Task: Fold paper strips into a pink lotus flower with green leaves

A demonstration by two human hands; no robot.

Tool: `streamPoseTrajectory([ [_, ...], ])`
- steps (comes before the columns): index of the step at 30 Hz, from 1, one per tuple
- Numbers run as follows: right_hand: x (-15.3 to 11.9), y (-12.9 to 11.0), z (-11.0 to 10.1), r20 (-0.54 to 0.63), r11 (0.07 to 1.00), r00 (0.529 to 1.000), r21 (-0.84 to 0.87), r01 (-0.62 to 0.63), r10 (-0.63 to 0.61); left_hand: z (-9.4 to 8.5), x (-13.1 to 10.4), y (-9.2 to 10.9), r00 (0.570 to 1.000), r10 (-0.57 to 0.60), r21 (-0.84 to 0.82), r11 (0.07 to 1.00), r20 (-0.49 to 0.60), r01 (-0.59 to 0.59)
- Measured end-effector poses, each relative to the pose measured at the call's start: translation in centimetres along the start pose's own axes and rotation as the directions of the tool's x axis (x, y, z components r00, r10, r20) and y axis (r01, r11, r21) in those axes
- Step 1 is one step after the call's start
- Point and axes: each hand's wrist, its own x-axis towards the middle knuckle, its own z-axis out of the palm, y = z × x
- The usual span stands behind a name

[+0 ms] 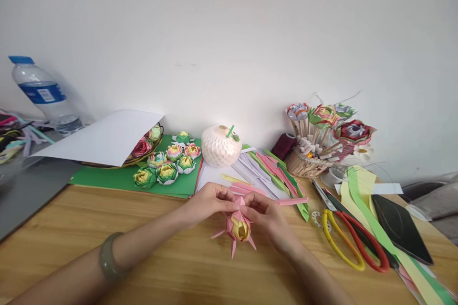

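Observation:
Between my two hands is a folded paper flower [240, 228] with a yellow middle, pink petals and several pointed pink strips sticking out below. My left hand [211, 202] pinches its upper edge from the left, a ring on one finger. From the right, my right hand [263, 209] pinches the same pink paper, its fingertips close to those of the left. The flower is over the wooden table [150, 252], its yellow side facing me. Just beyond my fingers lie folded pink paper strips [246, 189], partly hidden by the hands.
Several finished paper flowers [167, 174] sit on green paper [107, 178] at left. A white textured ball [221, 147] stands behind my hands. At right are scissors [343, 233], a dark flat object [402, 226] and a pot of paper flowers [309, 164]. A water bottle [45, 93] stands far left.

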Motion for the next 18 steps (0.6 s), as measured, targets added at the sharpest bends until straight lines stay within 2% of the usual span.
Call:
streamPoseTrajectory([
  [4, 0.49, 0.48, -0.45, 0.02, 0.997, 0.997, 0.006, -0.072, 0.072, -0.39, 0.26, -0.86, 0.999, -0.03, -0.036, 0.999, -0.029, 0.028],
  [13, 0.51, 0.93, -0.14, -0.029, 0.995, 0.995, 0.035, -0.09, 0.091, -0.21, 0.37, -1.18, 0.993, -0.088, -0.123, 0.989, -0.076, 0.078],
  [18, 0.44, 0.78, 0.01, -0.042, 0.992, 0.991, -0.01, -0.126, 0.125, -0.13, 0.31, -1.17, 0.99, -0.112, -0.135, 0.986, -0.08, 0.101],
])
